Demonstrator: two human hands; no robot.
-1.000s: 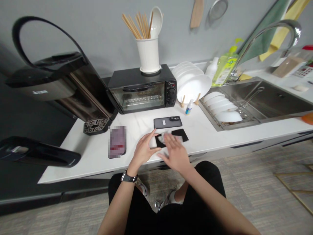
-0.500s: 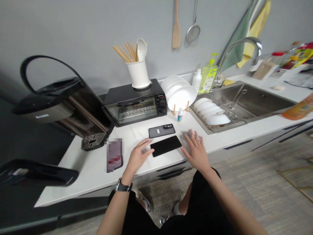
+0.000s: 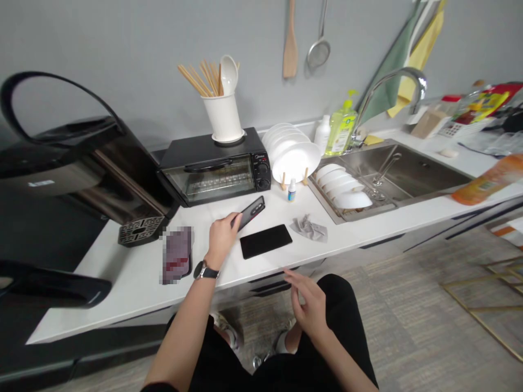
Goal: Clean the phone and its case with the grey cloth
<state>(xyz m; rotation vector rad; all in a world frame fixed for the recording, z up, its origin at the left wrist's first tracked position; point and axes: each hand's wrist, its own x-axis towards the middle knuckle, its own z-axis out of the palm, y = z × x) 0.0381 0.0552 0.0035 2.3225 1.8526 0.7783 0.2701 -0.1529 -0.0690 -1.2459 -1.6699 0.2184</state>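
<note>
My left hand [image 3: 223, 238] is closed around one end of a dark grey phone case [image 3: 250, 213] with a camera cutout, tilted up off the counter. Just in front of it a black phone [image 3: 266, 241] lies flat, its dark screen facing up. My right hand [image 3: 309, 301] hovers before the counter's front edge, fingers stretched out and nothing in them. A crumpled grey cloth [image 3: 309, 227] rests to the right of the phone. Behind the phone stands a small white spray bottle [image 3: 291, 190] with a blue label.
On the white counter [image 3: 139, 283], a pixelated phone-like object [image 3: 177, 255] lies left. A black drinks machine [image 3: 93, 179] and a toaster oven [image 3: 216, 174] stand behind. White plates [image 3: 300, 158], bowls [image 3: 347, 188] and a sink [image 3: 417, 169] are to the right; an orange bottle [image 3: 482, 182] lies beyond.
My left hand has taken hold of the phone case and raised it at an angle. My right hand has drawn back from the cloth towards me, past the counter edge. The view has shifted slightly.
</note>
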